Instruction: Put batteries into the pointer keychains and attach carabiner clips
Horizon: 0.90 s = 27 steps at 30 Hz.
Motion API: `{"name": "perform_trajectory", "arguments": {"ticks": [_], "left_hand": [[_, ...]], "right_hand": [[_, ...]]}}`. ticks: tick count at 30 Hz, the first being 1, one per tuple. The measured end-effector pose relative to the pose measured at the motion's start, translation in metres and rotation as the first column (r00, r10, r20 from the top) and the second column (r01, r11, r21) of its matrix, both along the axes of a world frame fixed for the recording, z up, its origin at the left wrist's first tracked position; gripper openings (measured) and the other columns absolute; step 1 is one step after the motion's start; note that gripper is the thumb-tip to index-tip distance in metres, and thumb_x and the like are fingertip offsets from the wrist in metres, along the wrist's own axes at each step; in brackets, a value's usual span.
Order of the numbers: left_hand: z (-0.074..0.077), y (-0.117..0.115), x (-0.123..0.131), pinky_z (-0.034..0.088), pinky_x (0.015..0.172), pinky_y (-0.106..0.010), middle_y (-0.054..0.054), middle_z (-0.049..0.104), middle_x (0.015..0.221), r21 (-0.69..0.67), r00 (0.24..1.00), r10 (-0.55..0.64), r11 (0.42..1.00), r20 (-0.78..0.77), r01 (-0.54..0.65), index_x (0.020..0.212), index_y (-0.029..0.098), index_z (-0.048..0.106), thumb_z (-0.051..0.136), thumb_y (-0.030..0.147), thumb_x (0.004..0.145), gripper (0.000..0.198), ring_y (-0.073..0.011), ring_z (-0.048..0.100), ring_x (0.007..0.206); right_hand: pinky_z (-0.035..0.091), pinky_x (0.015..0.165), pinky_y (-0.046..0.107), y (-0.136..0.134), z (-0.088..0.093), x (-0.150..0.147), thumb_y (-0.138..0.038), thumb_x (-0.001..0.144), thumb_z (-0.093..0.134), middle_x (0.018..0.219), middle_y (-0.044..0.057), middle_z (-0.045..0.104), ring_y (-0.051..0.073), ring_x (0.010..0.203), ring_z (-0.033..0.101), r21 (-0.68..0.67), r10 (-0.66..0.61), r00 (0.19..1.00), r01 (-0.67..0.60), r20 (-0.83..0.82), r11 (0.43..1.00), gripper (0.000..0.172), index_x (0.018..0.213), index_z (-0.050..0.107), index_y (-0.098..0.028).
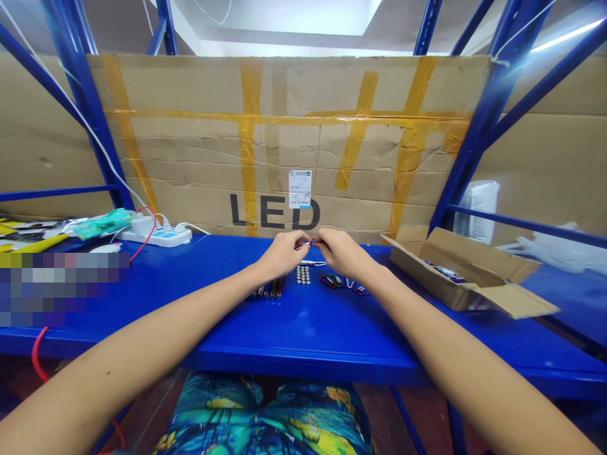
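Above the blue tabletop, my left hand (283, 254) and my right hand (340, 250) meet with closed fingertips. Between them shows a small dark-red shiny piece (310, 242), mostly covered by the fingers; its kind is too small to tell. The left hand grips one end, and the right fingers pinch the other. Just below lie small silver discs (303, 275) like button cells, set in rows. Several slim coloured tubes (271, 289) lie side by side under my left wrist. Coloured carabiners (336, 281) lie near my right wrist, which partly hides them. Thin silver pieces (313, 263) lie behind the discs.
An open cardboard box (450, 287) with small shiny items stands at the right. A white power strip (164, 236) with plugs and cables is at the back left, beside a teal plastic packet (102, 223). Behind the table stands a large taped cardboard sheet (199, 158), between blue rack posts.
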<state>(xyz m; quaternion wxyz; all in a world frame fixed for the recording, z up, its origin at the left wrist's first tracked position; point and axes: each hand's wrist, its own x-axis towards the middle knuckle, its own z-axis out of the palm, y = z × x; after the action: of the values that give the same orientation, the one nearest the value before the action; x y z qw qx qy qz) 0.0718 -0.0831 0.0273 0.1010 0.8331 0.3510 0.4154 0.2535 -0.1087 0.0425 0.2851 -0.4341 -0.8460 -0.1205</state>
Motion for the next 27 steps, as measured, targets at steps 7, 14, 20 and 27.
{"name": "perform_trajectory", "arguments": {"ticks": [7, 14, 20, 27], "left_hand": [[0.008, 0.013, -0.008, 0.046, 0.065, -0.029, -0.008, 0.072, 0.085, -0.244, 0.984, -0.009, 0.968, 0.179, 0.053, 0.090, 0.014, 0.068, 0.065, 0.025, 0.080, 0.015, -0.0158, 0.063, 0.073], [0.007, 0.018, -0.010, 0.046, 0.063, -0.029, -0.005, 0.068, 0.074, -0.352, 0.940, -0.113, 0.907, 0.321, 0.229, 0.091, 0.013, 0.060, 0.063, 0.015, 0.080, 0.011, -0.0140, 0.063, 0.066], [0.006, 0.008, -0.008, 0.048, 0.078, -0.032, -0.005, 0.069, 0.086, -0.179, 0.922, -0.282, 0.925, 0.264, 0.334, 0.088, 0.013, 0.064, 0.067, 0.019, 0.078, 0.012, -0.0159, 0.064, 0.082], [0.006, 0.002, -0.005, 0.047, 0.080, -0.033, -0.005, 0.069, 0.090, -0.070, 0.951, -0.275, 0.955, 0.143, 0.287, 0.091, 0.016, 0.066, 0.063, 0.021, 0.082, 0.011, -0.0163, 0.061, 0.085]], "right_hand": [[0.041, 0.064, 0.028, 0.005, 0.008, 0.015, -0.017, 0.093, 0.046, 0.073, 0.005, 0.068, 0.015, 0.065, 0.058, -0.188, 0.000, 0.973, -0.045, -0.231, 0.981, 0.017, 0.083, 0.059, -0.017], [0.045, 0.065, 0.028, 0.012, 0.006, 0.023, -0.017, 0.086, 0.054, 0.075, 0.006, 0.070, 0.016, 0.067, 0.060, -0.363, 0.007, 0.950, -0.126, -0.313, 0.923, 0.015, 0.084, 0.069, -0.015], [0.051, 0.073, 0.031, 0.005, 0.006, 0.012, -0.030, 0.085, 0.058, 0.078, 0.006, 0.070, 0.017, 0.074, 0.064, -0.514, 0.069, 0.860, -0.364, -0.505, 0.777, 0.019, 0.080, 0.068, -0.014], [0.056, 0.066, 0.031, 0.003, 0.003, 0.007, -0.024, 0.081, 0.058, 0.067, 0.004, 0.065, 0.016, 0.064, 0.065, -0.577, -0.039, 0.737, -0.494, -0.675, 0.650, 0.014, 0.071, 0.060, -0.015]]}}
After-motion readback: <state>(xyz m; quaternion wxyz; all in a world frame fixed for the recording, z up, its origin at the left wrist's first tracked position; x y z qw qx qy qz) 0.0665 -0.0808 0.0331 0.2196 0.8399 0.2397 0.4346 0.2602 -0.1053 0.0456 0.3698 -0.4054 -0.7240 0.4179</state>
